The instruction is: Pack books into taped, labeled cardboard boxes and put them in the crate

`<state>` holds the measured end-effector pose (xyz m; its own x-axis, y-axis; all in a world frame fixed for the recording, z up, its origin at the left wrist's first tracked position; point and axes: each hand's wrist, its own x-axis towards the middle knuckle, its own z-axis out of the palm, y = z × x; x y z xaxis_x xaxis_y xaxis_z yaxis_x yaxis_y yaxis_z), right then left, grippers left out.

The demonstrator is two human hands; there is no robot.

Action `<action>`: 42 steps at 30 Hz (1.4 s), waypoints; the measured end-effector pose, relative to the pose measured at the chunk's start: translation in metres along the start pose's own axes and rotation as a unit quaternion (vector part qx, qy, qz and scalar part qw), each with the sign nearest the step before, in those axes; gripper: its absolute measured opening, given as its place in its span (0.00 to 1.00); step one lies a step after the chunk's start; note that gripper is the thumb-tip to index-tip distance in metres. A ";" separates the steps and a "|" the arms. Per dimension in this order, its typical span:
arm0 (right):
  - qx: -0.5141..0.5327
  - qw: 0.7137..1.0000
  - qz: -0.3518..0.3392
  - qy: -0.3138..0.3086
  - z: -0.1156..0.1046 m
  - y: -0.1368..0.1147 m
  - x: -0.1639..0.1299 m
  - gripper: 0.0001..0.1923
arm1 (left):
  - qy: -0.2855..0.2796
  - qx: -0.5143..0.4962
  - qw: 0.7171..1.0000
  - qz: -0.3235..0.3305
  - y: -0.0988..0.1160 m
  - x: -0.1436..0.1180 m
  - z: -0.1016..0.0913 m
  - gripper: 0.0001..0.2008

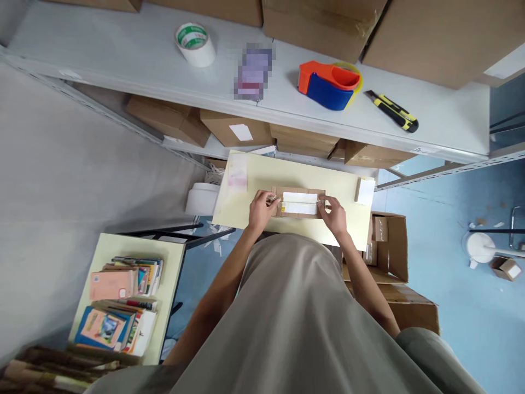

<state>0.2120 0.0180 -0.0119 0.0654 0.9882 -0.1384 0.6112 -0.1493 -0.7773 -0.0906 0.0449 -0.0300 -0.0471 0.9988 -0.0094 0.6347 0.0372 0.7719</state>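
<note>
1. Nearest me, low on the left, a side table (172,257) carries a loose pile of books (118,303), some overhanging each other.
2. The person stands at a pale work table (254,180); their grey shirt blocks its near edge.
3. A small brown parcel (299,203) lies flat near the middle of that table, with a white label (299,202) across its top.
4. The left hand (260,210) grips the parcel's left end, fingers curled; the right hand (334,214) pinches the right end. Something small shows at the left fingertips, too tiny to name.
5. Open cardboard boxes (389,246) sit on the floor just right of the table.
6. Farther off, a grey shelf (123,54) holds a roll of tape (196,44), a tape dispenser (330,85) and a utility knife (392,111).
7. My worry: if either grip shifts, the label could crease or sit crooked, and the parcel could slide towards the table edge.
8. One thing on the shelf is blurred out, and the upper boxes are cut off.
</note>
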 end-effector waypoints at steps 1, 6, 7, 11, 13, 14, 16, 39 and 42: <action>0.002 1.000 -0.009 -0.004 -0.001 -0.001 -0.001 0.24 | -0.009 0.015 1.000 0.004 0.002 0.000 -0.002 0.06; -0.032 0.999 -0.033 -0.015 -0.006 -0.005 -0.009 0.24 | 0.003 0.065 0.997 0.045 0.015 -0.004 -0.008 0.08; -0.047 0.998 -0.032 -0.016 -0.008 -0.007 -0.009 0.24 | 0.012 0.068 0.996 0.056 0.017 -0.003 -0.009 0.07; -0.097 0.993 -0.063 0.012 -0.021 -0.025 0.003 0.23 | 0.040 0.057 0.991 0.113 0.036 0.019 -0.021 0.05; -0.110 0.985 -0.122 0.051 -0.033 -0.045 0.021 0.24 | 0.058 0.041 0.985 0.157 0.057 0.041 -0.030 0.05; -0.119 0.978 -0.156 0.072 -0.041 -0.059 0.033 0.24 | 0.069 0.033 0.981 0.178 0.071 0.054 -0.035 0.06; -0.147 0.958 -0.222 0.110 -0.058 -0.092 0.063 0.26 | 0.091 0.019 0.973 0.214 0.104 0.082 -0.044 0.07; -0.272 0.949 -0.153 0.049 -0.086 -0.193 0.205 0.30 | 0.079 -0.198 0.962 0.172 0.152 0.065 -0.057 0.11; -0.040 0.984 -0.173 0.001 -0.065 -0.169 0.144 0.34 | 0.069 -0.247 0.958 0.130 0.134 0.029 -0.050 0.09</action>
<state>0.1697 0.1880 0.1396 -0.1557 0.9796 0.1268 0.6577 0.1986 -0.7266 -0.0457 0.0772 0.1048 -0.0595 0.9575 0.2822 0.1979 -0.2657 0.9435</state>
